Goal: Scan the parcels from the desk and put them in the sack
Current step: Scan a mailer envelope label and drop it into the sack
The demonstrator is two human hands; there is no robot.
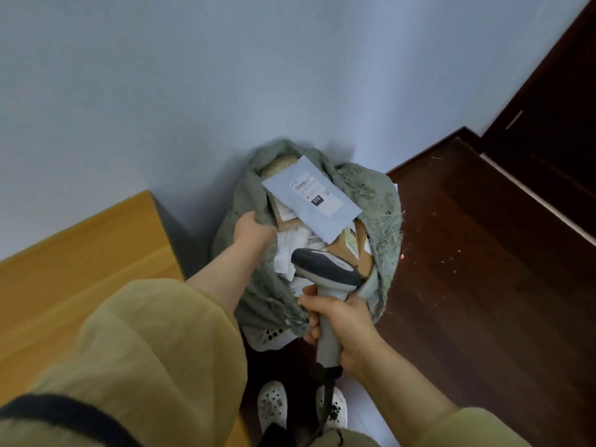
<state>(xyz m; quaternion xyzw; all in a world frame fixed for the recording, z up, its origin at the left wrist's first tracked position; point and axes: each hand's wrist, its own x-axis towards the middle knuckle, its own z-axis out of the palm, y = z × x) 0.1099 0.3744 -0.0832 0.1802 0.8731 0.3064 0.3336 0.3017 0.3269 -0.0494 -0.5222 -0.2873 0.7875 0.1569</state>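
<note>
Sack [379, 201]: grey-green cloth with a frayed rim, standing in the corner of the wall [161, 91], its mouth open and filled to the top.
Top parcel [306, 208]: a flat, pale blue-grey mailer lying tilted on top of the heap in the sack's mouth, with its white label [317, 195] facing up.
Other parcels [361, 256]: brown cardboard boxes and white packets inside the sack, under the mailer.
My left hand [251, 230]: I grip the sack's left rim, the cloth bunched in my curled fingers; the fingertips are hidden in the fabric.
My right hand [342, 330]: my fingers are wrapped tightly round the handle of the scanner at the sack's near edge.
Scanner [325, 269]: a grey handle with a dark head held over the near part of the sack's mouth; its cable [325, 401] hangs from the base.
Desk [80, 253]: orange wood, just left of the sack.
Floor [467, 253]: dark boards to the right of the sack.
Shoes [272, 404]: white perforated clogs on my side of the sack.
</note>
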